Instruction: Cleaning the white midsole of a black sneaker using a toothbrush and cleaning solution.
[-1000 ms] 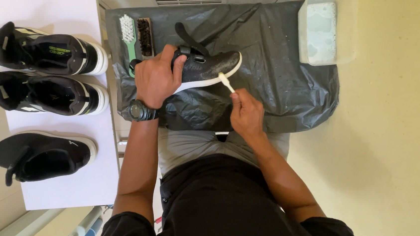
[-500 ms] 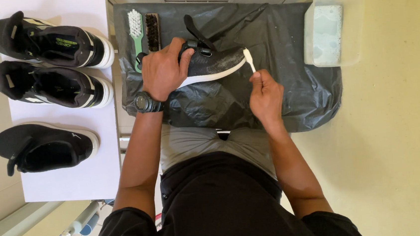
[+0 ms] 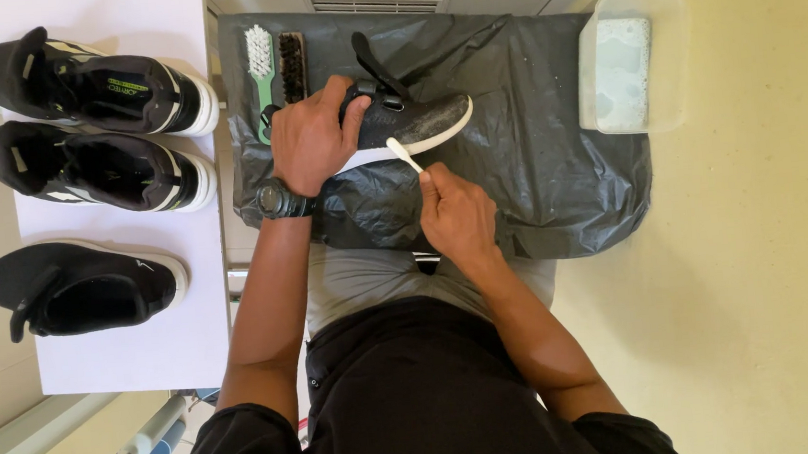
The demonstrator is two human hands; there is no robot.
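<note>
Scrubbing of a black low-top sneaker with a white rubber sole [image 3: 410, 121], done with a small white toothbrush-style brush [image 3: 404, 154]. Sneaker lies on its side on a crumpled black plastic sheet [image 3: 552, 148] spread over the tabletop, toe pointing to the person's right, sole edge facing the body.

Left hand [image 3: 311, 138], watch at the wrist, is pressed flat over the heel and collar of the sneaker, fingers spread and curled over the upper; it pins the shoe rather than lifts it. Right hand [image 3: 456, 213] is closed around the brush handle, head end touching the white sole edge near mid-foot.

Judgement on technique: short strokes along the sole line look best, bristles angled into the seam between sole and upper. Left hand should keep firm downward pressure so the shoe does not skid on the slick plastic. Grip near the head gives better control. Brush likely needs re-wetting at the clear plastic tub of soapy water [image 3: 631, 60], which sits at the sheet's far right corner.

Appearance of the sneaker: toe area shows a greyish, speckled film, possibly suds or dust; cannot tell which. Sole edge reads clean white where visible.

Nearby: green-handled white-bristle brush [image 3: 261, 65] and dark-bristle brush [image 3: 293, 68] side by side just left of the heel; three black sneakers [image 3: 82, 171] on a white sheet, well apart.
</note>
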